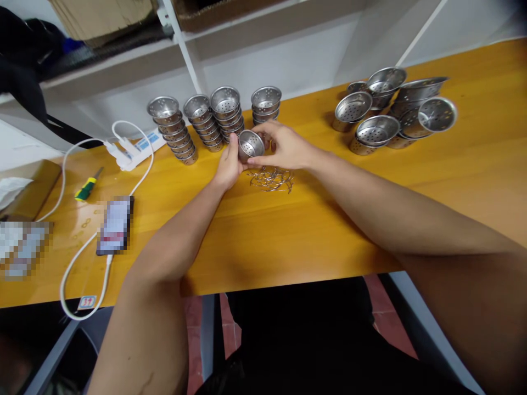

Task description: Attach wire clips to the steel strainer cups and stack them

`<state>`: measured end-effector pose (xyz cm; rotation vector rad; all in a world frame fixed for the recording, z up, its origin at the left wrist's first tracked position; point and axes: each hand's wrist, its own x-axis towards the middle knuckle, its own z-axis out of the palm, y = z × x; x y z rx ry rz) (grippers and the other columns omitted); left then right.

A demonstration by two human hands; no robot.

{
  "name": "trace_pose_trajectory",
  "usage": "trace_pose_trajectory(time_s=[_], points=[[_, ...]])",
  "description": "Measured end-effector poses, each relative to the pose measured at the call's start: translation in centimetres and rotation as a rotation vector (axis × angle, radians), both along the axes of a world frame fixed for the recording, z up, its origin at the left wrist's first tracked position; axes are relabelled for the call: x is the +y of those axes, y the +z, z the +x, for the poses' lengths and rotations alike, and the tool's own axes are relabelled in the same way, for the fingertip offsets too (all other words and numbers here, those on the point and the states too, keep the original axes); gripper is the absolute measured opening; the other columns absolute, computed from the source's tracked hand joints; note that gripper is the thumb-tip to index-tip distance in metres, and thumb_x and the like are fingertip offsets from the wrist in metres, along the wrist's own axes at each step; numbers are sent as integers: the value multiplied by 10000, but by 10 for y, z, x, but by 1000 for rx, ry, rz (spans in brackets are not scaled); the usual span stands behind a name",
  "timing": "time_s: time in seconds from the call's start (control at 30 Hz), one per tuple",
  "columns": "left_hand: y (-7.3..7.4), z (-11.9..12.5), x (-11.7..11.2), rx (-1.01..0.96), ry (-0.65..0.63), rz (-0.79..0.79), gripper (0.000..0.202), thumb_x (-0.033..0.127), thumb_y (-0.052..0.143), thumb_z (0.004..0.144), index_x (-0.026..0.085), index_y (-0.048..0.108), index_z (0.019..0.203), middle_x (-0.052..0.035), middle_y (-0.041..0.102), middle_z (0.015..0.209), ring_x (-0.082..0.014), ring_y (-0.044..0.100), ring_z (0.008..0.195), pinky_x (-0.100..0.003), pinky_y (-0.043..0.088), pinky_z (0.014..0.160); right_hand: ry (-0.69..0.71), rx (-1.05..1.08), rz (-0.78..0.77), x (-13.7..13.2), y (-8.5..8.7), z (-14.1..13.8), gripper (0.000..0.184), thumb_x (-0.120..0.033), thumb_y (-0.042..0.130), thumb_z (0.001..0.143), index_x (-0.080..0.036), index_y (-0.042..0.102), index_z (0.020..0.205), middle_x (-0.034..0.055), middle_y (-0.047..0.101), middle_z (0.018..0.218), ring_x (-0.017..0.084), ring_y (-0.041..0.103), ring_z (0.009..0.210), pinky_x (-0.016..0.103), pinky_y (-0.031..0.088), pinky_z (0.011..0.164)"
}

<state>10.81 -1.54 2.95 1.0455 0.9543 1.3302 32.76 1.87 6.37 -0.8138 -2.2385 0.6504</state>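
A small perforated metal strainer cup [251, 145] is held between my hands above the table, its mouth tilted toward me. My left hand [230, 164] grips its left side, thumb upright along the wall. On the other side my right hand [282, 145] has thumb and fingers closed round the rim and wall. Some of the right fingertips are hidden behind the cup. Just below the hands lies a loose heap of thin bent wires [272, 180]. Behind them stand nested stacks of similar cups, among them a left stack [175, 134] and a right stack [266, 104].
More strainer cups [376, 131] stand loosely grouped at the back right, one tipped sideways. At left are a white power strip [140, 149], a cabled phone [116, 225], a green-and-yellow screwdriver [86, 188] and a cardboard box [35, 189]. A shelf unit [267, 52] borders the table's back.
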Motion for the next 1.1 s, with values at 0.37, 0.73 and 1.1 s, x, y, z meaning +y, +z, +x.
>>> trace_pose_trajectory(time_s=[0.37,0.73,1.1], points=[[9,-11,-11,169,-70,-48,919,991,387,1246,236,854,1483,-197,929,1504,-280,977,1095,-415,831,979,-53,304,-92,12,57,16,733,-762,1169,1007,-235,851,1405,139,813,1404,279,738,1200,425,649,1107],[18,-8,-17,215,-36,-90,977,1021,325,1229,202,844,1350,-182,920,1390,-230,953,1014,-344,803,913,-417,-37,-202,59,122,0,331,-219,1113,1133,-62,896,1327,-78,622,845,76,491,844,334,426,893],[15,-9,-16,230,-24,-57,936,1046,420,1201,217,842,1306,-164,912,1337,-200,895,913,-347,779,885,-332,51,-224,73,99,5,554,-67,1141,1061,9,894,1550,-54,671,1022,71,523,915,215,429,844]])
